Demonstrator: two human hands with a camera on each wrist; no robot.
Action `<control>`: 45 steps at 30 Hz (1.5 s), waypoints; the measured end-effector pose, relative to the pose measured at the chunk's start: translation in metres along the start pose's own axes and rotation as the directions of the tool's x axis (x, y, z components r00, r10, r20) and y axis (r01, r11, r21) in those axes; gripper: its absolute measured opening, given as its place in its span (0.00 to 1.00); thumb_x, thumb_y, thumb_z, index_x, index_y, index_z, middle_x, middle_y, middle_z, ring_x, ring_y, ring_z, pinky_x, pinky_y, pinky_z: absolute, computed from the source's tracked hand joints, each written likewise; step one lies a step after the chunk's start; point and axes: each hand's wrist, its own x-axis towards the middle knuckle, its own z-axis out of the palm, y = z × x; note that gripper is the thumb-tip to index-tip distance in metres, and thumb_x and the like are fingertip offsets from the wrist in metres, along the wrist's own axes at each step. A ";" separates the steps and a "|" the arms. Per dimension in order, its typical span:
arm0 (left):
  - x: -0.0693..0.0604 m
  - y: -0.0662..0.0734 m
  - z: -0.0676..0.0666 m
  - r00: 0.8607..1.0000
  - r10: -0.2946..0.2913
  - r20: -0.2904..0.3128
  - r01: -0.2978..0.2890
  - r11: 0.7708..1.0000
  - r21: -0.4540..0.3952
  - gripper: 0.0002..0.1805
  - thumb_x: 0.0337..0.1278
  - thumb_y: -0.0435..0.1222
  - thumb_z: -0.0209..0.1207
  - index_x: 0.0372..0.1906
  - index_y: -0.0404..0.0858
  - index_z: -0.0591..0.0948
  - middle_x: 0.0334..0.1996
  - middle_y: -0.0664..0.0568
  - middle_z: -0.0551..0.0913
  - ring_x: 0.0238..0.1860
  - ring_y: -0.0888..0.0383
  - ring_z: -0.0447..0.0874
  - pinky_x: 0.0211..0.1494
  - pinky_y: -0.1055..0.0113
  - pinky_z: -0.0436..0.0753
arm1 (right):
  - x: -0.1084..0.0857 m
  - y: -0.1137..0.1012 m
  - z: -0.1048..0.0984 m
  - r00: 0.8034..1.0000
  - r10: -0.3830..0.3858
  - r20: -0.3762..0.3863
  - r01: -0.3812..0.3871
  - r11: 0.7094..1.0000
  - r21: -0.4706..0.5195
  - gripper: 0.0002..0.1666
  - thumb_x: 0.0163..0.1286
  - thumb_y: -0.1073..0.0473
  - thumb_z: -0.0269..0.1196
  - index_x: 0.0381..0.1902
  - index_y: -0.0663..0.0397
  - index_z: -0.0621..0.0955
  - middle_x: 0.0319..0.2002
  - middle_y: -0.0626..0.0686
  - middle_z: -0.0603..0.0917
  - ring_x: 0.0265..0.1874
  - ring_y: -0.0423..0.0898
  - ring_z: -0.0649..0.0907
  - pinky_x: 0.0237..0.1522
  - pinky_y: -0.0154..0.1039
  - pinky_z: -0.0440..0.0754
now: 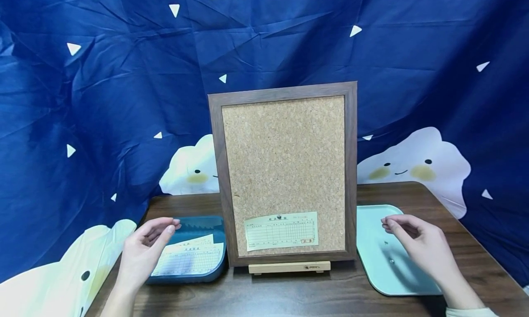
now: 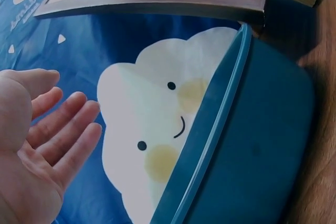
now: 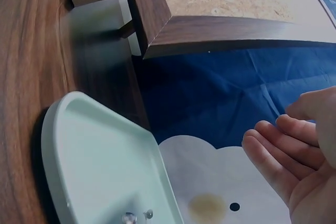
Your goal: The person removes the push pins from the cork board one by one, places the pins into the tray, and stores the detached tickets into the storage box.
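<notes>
My left hand hovers above the blue bin, which holds printed paper slips. Its fingers are loosely bent, and nothing is between them in the left wrist view. On the other side, my right hand is held over the mint-green tray, relaxed and holding nothing. Two small clear pins lie in that tray. Between the hands stands a framed cork board. One printed slip is fixed low on the cork by a pin at its top edge.
A small wooden easel supports the board on the dark wood table. Behind everything hangs a blue cloth with white clouds and triangles. The frame's lower corners stand close to the bin and the tray.
</notes>
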 end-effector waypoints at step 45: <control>0.005 0.013 0.046 0.968 0.169 0.183 -0.159 0.985 -0.071 0.14 0.74 0.31 0.66 0.60 0.38 0.87 0.59 0.57 0.90 0.56 0.66 0.90 0.59 0.75 0.85 | 0.009 -0.053 0.016 0.991 -0.131 -0.019 0.132 0.985 0.115 0.11 0.72 0.74 0.68 0.47 0.58 0.91 0.41 0.27 0.90 0.38 0.22 0.88 0.43 0.17 0.82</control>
